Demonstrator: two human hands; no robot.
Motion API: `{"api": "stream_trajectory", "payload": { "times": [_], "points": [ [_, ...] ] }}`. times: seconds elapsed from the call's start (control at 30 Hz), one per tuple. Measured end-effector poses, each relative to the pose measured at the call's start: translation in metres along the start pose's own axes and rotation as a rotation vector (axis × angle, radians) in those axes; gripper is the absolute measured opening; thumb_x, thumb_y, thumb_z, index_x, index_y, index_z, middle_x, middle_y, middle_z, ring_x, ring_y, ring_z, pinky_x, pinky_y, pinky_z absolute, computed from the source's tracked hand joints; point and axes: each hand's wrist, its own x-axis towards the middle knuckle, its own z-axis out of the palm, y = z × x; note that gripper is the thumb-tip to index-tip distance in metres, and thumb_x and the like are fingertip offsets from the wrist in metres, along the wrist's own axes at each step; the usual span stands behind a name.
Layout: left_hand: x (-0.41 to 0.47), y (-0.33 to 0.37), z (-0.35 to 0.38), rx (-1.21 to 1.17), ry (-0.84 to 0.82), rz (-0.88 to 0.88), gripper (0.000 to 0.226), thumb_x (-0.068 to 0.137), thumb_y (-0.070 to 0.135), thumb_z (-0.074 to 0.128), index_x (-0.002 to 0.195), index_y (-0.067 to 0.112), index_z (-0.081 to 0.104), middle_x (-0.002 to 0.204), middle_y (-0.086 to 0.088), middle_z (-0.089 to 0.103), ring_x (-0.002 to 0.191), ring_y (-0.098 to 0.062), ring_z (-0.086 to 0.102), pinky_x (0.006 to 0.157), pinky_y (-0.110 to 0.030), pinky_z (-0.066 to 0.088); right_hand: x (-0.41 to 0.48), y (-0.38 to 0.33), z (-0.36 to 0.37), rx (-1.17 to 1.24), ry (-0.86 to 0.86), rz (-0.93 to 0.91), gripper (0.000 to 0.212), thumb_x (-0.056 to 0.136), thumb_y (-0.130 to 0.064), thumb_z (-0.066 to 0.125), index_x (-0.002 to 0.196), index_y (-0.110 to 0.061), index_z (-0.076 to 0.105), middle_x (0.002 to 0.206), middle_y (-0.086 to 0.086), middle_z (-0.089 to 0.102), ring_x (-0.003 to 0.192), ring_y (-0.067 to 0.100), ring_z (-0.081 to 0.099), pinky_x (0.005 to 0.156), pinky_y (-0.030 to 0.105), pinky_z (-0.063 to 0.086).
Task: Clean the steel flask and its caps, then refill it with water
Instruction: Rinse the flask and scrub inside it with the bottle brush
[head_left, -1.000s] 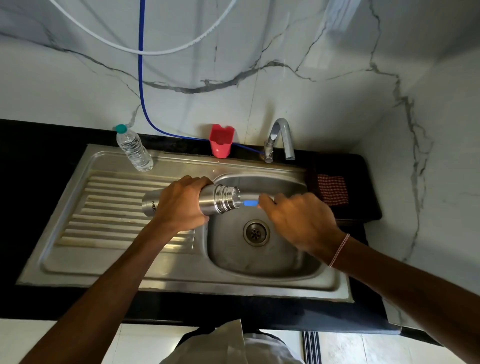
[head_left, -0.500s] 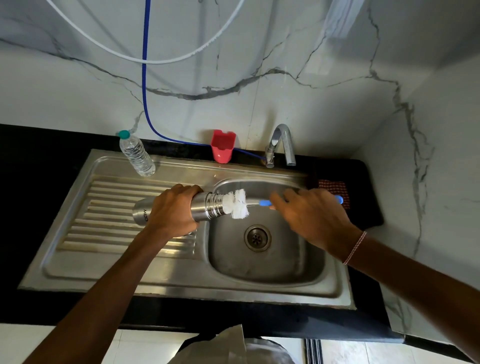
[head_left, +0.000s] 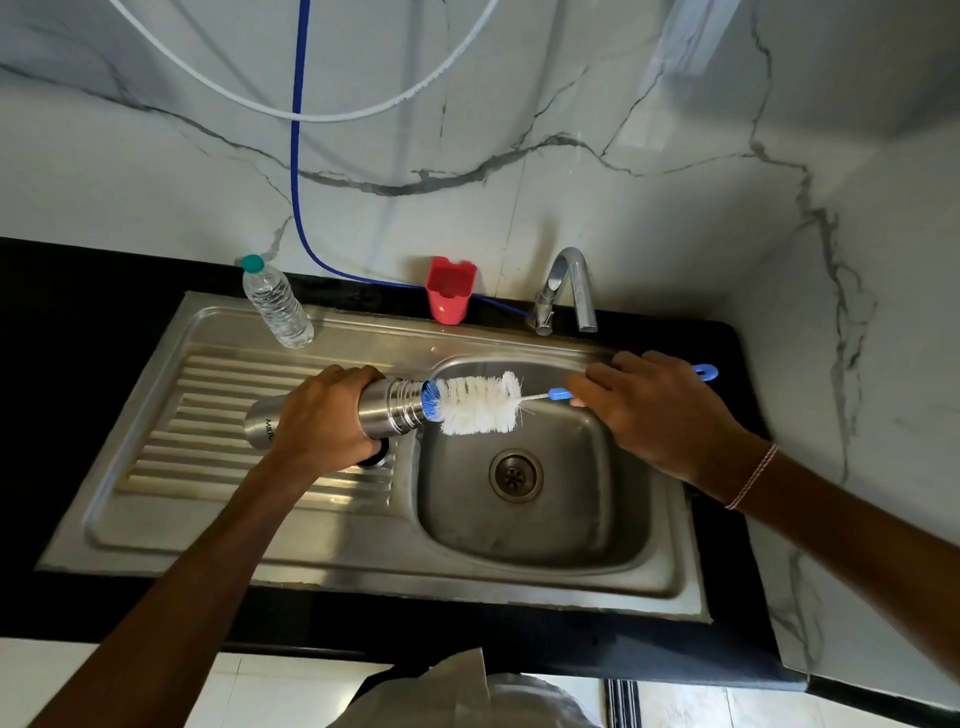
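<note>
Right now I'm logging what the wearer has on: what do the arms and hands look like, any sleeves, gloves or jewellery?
Both forearms are bare as far as the frame shows: no sleeves, no gloves. The left hand and wrist show no ring or watch. The right hand is bare too; its wrist wears a thin red-and-white twisted thread band.

Both my arms reach forward; my left hand (head_left: 322, 415) grips the flask (head_left: 392, 410), my right hand (head_left: 654, 410) holds the brush (head_left: 478, 405) handle.
</note>
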Motion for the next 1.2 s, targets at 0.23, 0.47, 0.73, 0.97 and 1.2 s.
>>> {"api": "stream_trajectory", "payload": {
  "times": [0.23, 0.47, 0.73, 0.97, 1.2],
  "points": [
    [0.002, -0.004, -0.003, -0.045, -0.006, -0.021, 0.073, 0.046, 0.031, 0.091, 0.114, 0.027, 0.066, 0.094, 0.001, 0.066, 0.087, -0.027, 0.064, 0.069, -0.033, 0.043, -0.001, 0.010, 0.006, 0.116, 0.018, -0.043, 0.025, 0.094, -0.028, 0.067, 0.117, -0.025, 0.057, 0.062, -0.001, 0.059, 0.046, 0.029, 0.058, 0.044, 0.032, 0.043],
    [0.012, -0.002, -0.006, -0.054, -0.038, -0.050, 0.073, 0.046, 0.030, 0.089, 0.114, 0.029, 0.064, 0.092, -0.001, 0.062, 0.083, -0.027, 0.062, 0.071, -0.037, 0.051, 0.006, 0.025, -0.001, 0.363, -0.072, 0.112, 0.034, 0.106, -0.043, 0.039, 0.099, -0.026, 0.066, 0.064, -0.009, 0.060, 0.054, 0.007, 0.058, 0.053, 0.026, 0.039],
    [0.020, -0.003, -0.004, -0.091, -0.029, -0.088, 0.070, 0.048, 0.027, 0.090, 0.112, 0.028, 0.063, 0.092, -0.003, 0.063, 0.081, -0.028, 0.062, 0.070, -0.037, 0.048, -0.001, 0.010, 0.014, 0.007, 0.218, 0.067, 0.028, 0.103, -0.041, 0.049, 0.097, -0.015, 0.060, 0.065, 0.001, 0.058, 0.043, 0.025, 0.051, 0.045, 0.027, 0.031],
    [0.021, -0.004, -0.006, -0.102, -0.019, -0.065, 0.072, 0.046, 0.027, 0.090, 0.112, 0.031, 0.062, 0.090, 0.000, 0.061, 0.080, -0.026, 0.060, 0.072, -0.040, 0.053, -0.008, 0.032, 0.036, 0.342, 0.079, 0.079, 0.059, 0.104, -0.059, 0.015, 0.092, -0.023, 0.059, 0.058, 0.000, 0.056, 0.051, 0.029, 0.057, 0.047, 0.033, 0.043],
    [0.021, 0.004, -0.011, -0.102, -0.034, -0.029, 0.076, 0.047, 0.020, 0.092, 0.118, 0.029, 0.065, 0.091, 0.001, 0.060, 0.087, -0.027, 0.061, 0.075, -0.039, 0.052, -0.010, 0.040, 0.016, 0.801, -0.214, 0.146, 0.056, 0.096, -0.070, 0.027, 0.060, -0.031, 0.042, 0.050, -0.009, 0.041, 0.048, 0.009, 0.043, 0.058, 0.028, 0.039]
  ]
}}
